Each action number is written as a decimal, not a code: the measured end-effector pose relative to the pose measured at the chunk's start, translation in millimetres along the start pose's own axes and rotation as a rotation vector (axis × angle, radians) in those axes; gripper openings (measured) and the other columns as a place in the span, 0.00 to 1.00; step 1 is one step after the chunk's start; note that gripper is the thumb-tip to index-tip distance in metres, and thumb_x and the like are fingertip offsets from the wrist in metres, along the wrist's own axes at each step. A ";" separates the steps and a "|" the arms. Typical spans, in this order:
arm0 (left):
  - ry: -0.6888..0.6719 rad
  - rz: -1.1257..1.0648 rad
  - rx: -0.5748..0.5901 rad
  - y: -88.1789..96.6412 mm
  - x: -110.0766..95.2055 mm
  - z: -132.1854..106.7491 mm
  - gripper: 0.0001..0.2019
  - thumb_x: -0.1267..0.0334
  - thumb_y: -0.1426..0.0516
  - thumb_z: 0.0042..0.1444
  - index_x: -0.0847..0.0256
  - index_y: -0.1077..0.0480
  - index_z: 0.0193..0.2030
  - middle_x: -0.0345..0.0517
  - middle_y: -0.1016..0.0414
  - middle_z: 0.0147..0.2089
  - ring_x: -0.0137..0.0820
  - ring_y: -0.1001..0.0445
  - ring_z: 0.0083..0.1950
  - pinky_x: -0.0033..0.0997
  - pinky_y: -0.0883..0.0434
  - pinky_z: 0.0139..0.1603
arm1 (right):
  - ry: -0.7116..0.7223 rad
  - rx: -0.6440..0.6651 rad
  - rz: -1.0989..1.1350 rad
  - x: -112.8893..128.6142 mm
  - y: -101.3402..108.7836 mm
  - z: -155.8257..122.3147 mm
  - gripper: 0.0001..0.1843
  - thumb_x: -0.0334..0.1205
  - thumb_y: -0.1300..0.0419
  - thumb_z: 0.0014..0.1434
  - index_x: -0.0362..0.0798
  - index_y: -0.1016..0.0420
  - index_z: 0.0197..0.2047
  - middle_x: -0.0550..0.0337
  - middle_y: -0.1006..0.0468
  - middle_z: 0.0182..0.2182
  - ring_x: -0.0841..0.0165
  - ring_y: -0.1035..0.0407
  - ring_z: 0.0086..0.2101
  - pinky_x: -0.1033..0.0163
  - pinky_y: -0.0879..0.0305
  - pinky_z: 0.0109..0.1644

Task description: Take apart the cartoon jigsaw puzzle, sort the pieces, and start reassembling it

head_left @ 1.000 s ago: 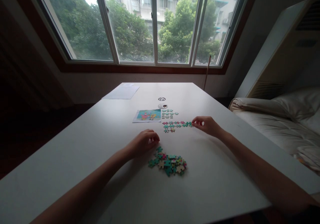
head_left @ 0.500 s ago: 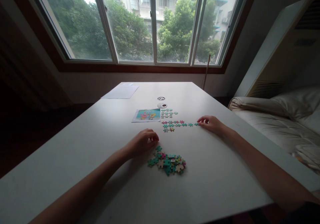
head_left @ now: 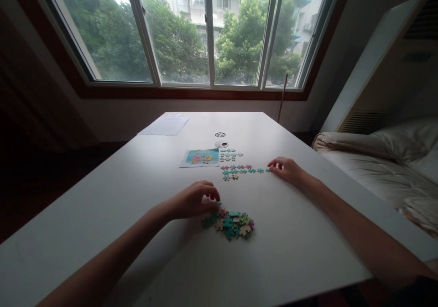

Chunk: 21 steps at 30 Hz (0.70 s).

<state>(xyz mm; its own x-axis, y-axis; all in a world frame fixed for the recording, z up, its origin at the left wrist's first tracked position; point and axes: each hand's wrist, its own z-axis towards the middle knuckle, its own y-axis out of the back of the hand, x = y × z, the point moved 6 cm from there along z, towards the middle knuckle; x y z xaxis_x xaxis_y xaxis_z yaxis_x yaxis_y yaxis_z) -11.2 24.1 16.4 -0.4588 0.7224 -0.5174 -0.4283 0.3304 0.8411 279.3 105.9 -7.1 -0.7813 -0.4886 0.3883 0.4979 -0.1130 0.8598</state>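
Note:
My left hand (head_left: 200, 199) is over the upper left edge of a loose pile of jigsaw puzzle pieces (head_left: 236, 225). Its thumb and fingers close around a teal puzzle piece (head_left: 218, 204), partly covered by the fingertips. Farther out, my right hand (head_left: 283, 168) pinches another teal piece (head_left: 268, 170) at the right end of a row of puzzle pieces (head_left: 252, 171). More pieces (head_left: 228, 154) lie in short rows above that. Beside them is a picture sheet (head_left: 199, 157) with pink and yellow cartoon figures on blue.
Two round flat discs (head_left: 221, 144) lie beyond the rows on the white table (head_left: 112, 197). White paper (head_left: 164, 125) rests at the far left corner. A cushioned seat (head_left: 369, 152) stands to the right, and a window (head_left: 210, 33) is behind the table.
My left hand has moved slightly nearer and right, its fingers lowering onto the teal piece at the pile's edge. My right hand stays at the row's end, almost still.

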 end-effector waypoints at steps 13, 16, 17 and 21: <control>-0.051 -0.009 -0.002 -8.7 -9.7 4.1 0.09 0.58 0.43 0.52 0.59 0.26 0.33 0.46 0.29 0.32 0.31 0.34 0.36 0.28 0.36 0.37 | 0.205 -0.031 0.079 82.7 -2.6 -3.4 0.09 0.38 0.47 0.55 0.46 0.27 0.34 0.58 0.27 0.29 0.75 0.37 0.24 0.68 0.38 0.29; -0.062 -0.034 -0.005 -10.1 -9.4 5.8 0.09 0.58 0.44 0.52 0.59 0.26 0.33 0.46 0.28 0.31 0.30 0.33 0.35 0.27 0.36 0.36 | 0.230 0.009 0.178 98.4 -11.5 -7.2 0.08 0.37 0.47 0.55 0.46 0.28 0.34 0.59 0.27 0.28 0.76 0.36 0.23 0.70 0.39 0.27; -0.063 -0.040 -0.009 -10.2 -9.5 6.3 0.09 0.58 0.44 0.52 0.59 0.26 0.33 0.46 0.28 0.30 0.30 0.33 0.34 0.27 0.36 0.36 | 0.234 0.028 0.206 103.1 -14.6 -8.4 0.07 0.37 0.46 0.55 0.46 0.28 0.34 0.60 0.27 0.26 0.76 0.36 0.23 0.71 0.39 0.27; -0.052 -0.046 -0.033 -9.9 -10.1 7.9 0.07 0.62 0.45 0.53 0.60 0.26 0.34 0.45 0.26 0.31 0.29 0.32 0.34 0.27 0.36 0.37 | 0.265 0.084 0.260 123.4 -21.8 -14.4 0.07 0.37 0.46 0.55 0.46 0.28 0.34 0.62 0.27 0.24 0.76 0.36 0.23 0.72 0.40 0.27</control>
<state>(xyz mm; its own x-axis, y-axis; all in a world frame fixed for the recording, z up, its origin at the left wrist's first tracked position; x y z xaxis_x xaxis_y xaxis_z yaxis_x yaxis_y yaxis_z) 3.8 18.3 14.5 -0.3971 0.7379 -0.5457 -0.4742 0.3441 0.8104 177.5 35.6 17.3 -0.5031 -0.7000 0.5068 0.6253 0.1100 0.7726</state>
